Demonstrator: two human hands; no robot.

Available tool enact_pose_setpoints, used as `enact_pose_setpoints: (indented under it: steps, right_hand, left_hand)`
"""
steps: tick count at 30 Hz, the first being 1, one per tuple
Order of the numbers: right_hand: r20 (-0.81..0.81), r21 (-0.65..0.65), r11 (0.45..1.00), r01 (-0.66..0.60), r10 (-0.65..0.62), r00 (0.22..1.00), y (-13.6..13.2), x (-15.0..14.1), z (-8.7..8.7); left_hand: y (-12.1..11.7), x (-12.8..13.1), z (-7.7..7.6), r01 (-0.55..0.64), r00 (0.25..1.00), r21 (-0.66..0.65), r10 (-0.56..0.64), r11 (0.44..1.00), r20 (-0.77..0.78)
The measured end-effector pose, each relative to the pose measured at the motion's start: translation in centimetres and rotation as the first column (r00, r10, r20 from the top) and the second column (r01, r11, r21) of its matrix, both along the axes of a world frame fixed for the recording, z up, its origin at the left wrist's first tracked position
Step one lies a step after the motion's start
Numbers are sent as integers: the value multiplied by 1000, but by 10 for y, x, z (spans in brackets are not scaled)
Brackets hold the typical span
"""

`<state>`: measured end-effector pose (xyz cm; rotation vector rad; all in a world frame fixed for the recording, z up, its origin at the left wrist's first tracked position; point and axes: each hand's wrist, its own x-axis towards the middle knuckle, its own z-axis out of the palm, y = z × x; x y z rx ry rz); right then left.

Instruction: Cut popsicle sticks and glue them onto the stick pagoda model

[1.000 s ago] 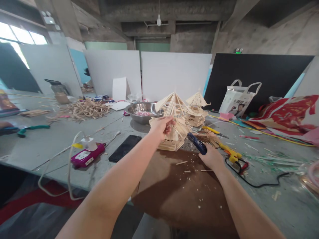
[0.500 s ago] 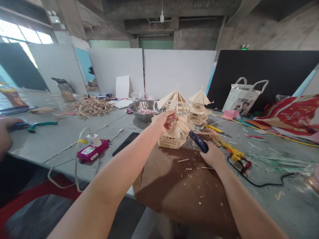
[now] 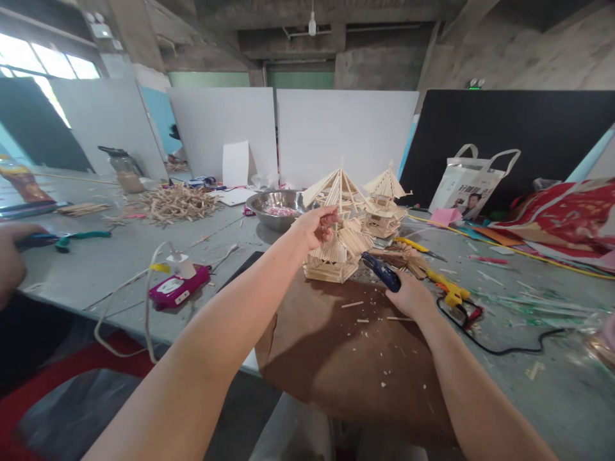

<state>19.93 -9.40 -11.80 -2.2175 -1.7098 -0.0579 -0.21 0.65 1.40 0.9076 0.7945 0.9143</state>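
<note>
Stick pagoda point(image 3: 343, 248): 4 o'clock from left hand point(image 3: 319, 228), curled, can't tell if pinching; 10 o'clock from right hand point(image 3: 411, 297), gripping blue tool point(image 3: 381, 271).

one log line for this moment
left hand: at front stick model; right hand: holding dark blue tool; yellow glue gun: right of tool; metal bowl: behind model, left

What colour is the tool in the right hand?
Dark blue: the tool in the right hand shows best in the head view.
</note>
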Motion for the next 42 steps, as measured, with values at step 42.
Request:
enact_pose_setpoints:
  steps: [42]
  right_hand:
    - [96,-171,975,-141,158,983,0,0,-3]
  left_hand:
    - [13,-5,1,54,993,91,-43,994,-114]
